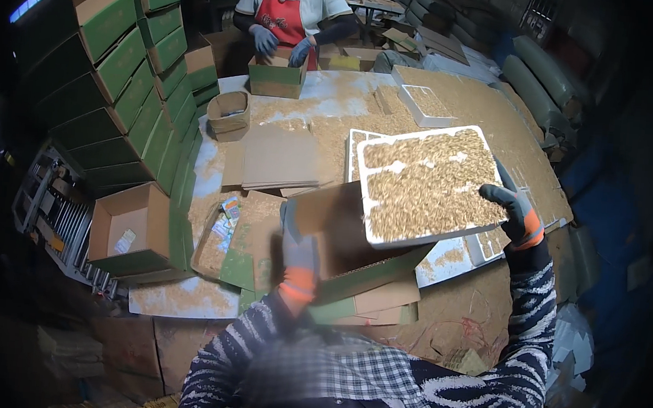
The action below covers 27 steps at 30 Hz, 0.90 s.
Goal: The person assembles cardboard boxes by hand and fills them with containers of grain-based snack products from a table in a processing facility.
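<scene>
My right hand (pixel 514 210), in a dark glove with an orange cuff, grips the right edge of a shallow white tray (pixel 436 238). Loose tan, grain-like pieces (pixel 426 183) fill the tray, blurred by motion. It is held tilted above an open brown-and-green cardboard box (pixel 331 216), overlapping the box's right part. At the box's left wall is my blurred left hand (pixel 299 253), gloved in grey with an orange cuff, holding that wall. The tray hides part of the box's inside. Another white tray (pixel 351 160) lies partly hidden behind the held one.
Across the table, a co-worker (pixel 286 19) has gloved hands at a carton (pixel 277 81). Stacked cartons (pixel 131 85), an open carton (pixel 135 223) and a roller conveyor (pixel 68 230) stand left. Cardboard sheets (pixel 278 154), a round container (pixel 228 120) and a tray of packets (pixel 207 252) lie on the table.
</scene>
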Available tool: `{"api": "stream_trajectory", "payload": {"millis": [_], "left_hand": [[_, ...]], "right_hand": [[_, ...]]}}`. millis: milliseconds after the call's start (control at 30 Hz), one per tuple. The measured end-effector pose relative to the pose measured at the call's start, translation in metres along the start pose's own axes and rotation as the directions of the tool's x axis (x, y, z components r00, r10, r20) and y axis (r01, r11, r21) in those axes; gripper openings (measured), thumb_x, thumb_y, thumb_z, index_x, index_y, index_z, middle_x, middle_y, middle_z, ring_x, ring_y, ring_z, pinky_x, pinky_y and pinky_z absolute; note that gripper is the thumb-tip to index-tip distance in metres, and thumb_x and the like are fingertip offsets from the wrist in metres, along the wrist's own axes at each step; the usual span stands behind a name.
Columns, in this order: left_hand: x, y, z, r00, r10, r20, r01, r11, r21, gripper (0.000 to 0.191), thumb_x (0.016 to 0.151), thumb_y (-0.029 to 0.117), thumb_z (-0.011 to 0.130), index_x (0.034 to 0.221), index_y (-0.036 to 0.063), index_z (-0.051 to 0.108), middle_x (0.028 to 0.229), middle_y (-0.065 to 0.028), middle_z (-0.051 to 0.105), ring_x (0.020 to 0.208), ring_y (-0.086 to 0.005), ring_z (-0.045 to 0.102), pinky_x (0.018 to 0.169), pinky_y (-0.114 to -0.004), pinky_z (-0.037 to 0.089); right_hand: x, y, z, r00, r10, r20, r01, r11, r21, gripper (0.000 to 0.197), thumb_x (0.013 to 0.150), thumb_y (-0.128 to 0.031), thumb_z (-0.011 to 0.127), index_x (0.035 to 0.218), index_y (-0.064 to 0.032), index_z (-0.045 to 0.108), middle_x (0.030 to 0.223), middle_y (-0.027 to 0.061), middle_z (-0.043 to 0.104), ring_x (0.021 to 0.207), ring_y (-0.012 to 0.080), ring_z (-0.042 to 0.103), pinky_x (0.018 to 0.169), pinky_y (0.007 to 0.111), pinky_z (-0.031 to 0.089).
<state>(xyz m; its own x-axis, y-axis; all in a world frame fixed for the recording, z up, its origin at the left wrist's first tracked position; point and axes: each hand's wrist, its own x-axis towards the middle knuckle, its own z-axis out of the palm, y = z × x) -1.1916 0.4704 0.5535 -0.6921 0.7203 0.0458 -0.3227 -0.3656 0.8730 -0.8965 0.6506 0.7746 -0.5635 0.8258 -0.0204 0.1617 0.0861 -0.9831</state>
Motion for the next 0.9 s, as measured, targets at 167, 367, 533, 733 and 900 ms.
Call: {"api": "stream_trajectory", "payload": {"millis": [167, 367, 533, 733, 900], "left_hand": [[-0.010, 0.012, 0.006, 1.000, 0.024, -0.004, -0.024, 0.986, -0.166, 0.081, 0.073, -0.017, 0.037, 0.151, 0.0022, 0.032, 0.151, -0.0088, 0.040, 0.133, -0.0172, 0.044, 0.108, -0.025, 0.035], [0.002, 0.036, -0.011, 0.999, -0.016, 0.043, 0.020, 0.996, -0.088, 0.077, 0.075, -0.015, 0.039, 0.150, 0.0022, 0.034, 0.150, -0.0082, 0.041, 0.133, -0.0167, 0.043, 0.108, -0.025, 0.036], [0.004, 0.040, -0.011, 0.994, -0.025, 0.106, 0.021, 0.999, 0.035, 0.071, 0.079, -0.010, 0.043, 0.149, -0.0028, 0.033, 0.150, -0.0118, 0.040, 0.137, -0.0185, 0.039, 0.113, -0.029, 0.031], [0.015, 0.018, -0.041, 0.973, 0.053, 0.223, -0.106, 0.966, 0.235, 0.072, 0.088, 0.002, 0.052, 0.153, -0.0021, 0.023, 0.160, -0.0132, 0.027, 0.149, -0.0218, 0.020, 0.121, -0.034, 0.013], [0.045, 0.024, -0.070, 0.989, -0.151, -0.001, 0.151, 0.986, -0.066, 0.063, 0.090, 0.004, 0.062, 0.147, -0.0027, 0.037, 0.146, -0.0124, 0.047, 0.132, -0.0214, 0.046, 0.112, -0.034, 0.035]], "right_hand": [[0.023, 0.013, 0.072, 0.945, 0.115, 0.305, -0.075, 0.987, -0.141, 0.086, 0.088, -0.016, 0.071, 0.156, -0.0070, 0.020, 0.141, 0.0096, 0.051, 0.118, 0.0149, 0.055, 0.099, 0.030, 0.045], [0.055, 0.085, 0.094, 0.836, 0.436, 0.333, -0.208, 0.814, -0.542, 0.076, 0.088, -0.021, 0.073, 0.149, -0.0063, 0.031, 0.112, 0.0102, 0.065, 0.092, 0.0154, 0.058, 0.082, 0.030, 0.050], [0.084, 0.094, 0.114, 0.686, 0.606, 0.403, 0.366, 0.192, -0.911, 0.047, 0.077, -0.046, 0.072, 0.100, -0.0051, 0.073, 0.097, 0.0195, 0.071, 0.091, 0.0377, 0.067, 0.080, 0.044, 0.054], [0.173, -0.002, 0.244, 0.664, 0.495, 0.561, 0.635, 0.024, -0.772, 0.031, 0.076, -0.035, 0.069, 0.088, -0.0080, 0.076, 0.088, 0.0195, 0.071, 0.087, 0.0367, 0.069, 0.077, 0.046, 0.055], [0.313, 0.150, 0.280, 0.586, -0.067, 0.807, 0.807, -0.037, -0.589, 0.093, 0.070, -0.038, 0.079, 0.147, -0.0122, 0.035, 0.149, 0.0192, 0.038, 0.136, 0.0400, 0.036, 0.108, 0.052, 0.034]]}}
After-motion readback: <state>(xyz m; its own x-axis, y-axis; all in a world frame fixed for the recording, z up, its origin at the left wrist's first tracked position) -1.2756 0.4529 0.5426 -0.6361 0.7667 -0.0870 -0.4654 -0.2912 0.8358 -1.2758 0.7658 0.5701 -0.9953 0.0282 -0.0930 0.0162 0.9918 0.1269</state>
